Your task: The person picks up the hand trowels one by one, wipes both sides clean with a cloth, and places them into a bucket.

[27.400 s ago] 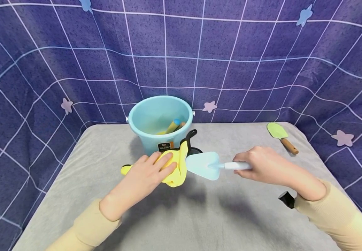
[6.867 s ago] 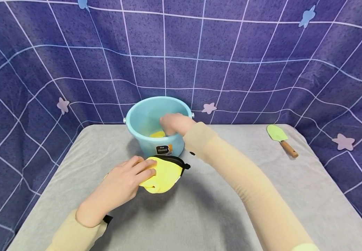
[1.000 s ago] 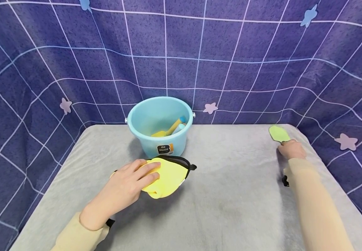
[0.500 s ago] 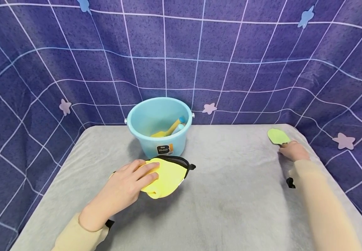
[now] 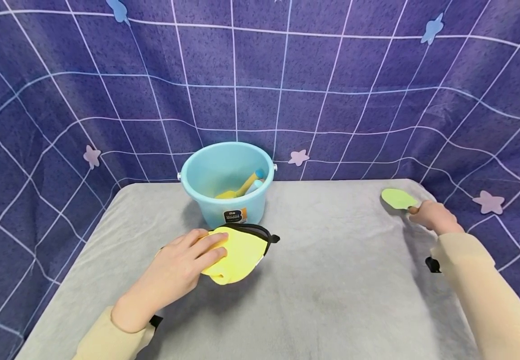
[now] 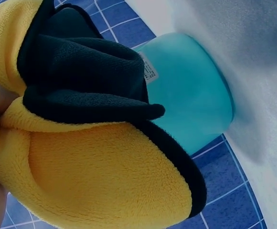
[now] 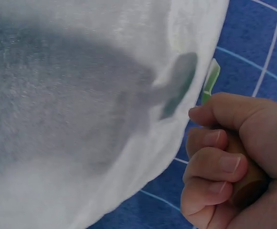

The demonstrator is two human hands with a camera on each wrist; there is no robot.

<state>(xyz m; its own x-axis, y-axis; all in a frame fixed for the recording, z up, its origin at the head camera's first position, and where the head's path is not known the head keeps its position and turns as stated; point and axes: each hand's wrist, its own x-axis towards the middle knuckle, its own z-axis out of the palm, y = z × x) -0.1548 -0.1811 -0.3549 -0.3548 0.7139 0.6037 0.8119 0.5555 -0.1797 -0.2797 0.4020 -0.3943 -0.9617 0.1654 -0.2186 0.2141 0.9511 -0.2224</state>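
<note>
My left hand (image 5: 176,262) holds a folded yellow towel (image 5: 243,255) with black edging in front of the bucket. The left wrist view shows the plush yellow side of the towel (image 6: 105,176) and its dark reverse, bunched at the fingers. At the far right, my right hand (image 5: 435,218) grips a trowel with a green blade (image 5: 397,198) by its wooden handle. In the right wrist view, curled fingers wrap the brown handle (image 7: 250,183); the green blade shows edge-on, raised off the table, its shadow below.
A light blue bucket (image 5: 205,205) with a label stands at the back middle. Inside lie a yellow tool with a blue-tipped handle (image 5: 246,185) and a pale blue handle end (image 5: 255,186). Grey cloth covers the table (image 5: 332,280); a purple gridded curtain (image 5: 354,65) hangs behind.
The towel had a pale blue trowel against it; later my right hand reached into the bucket. In the last second it has lifted the green trowel slightly and drawn it nearer; my left hand stayed put.
</note>
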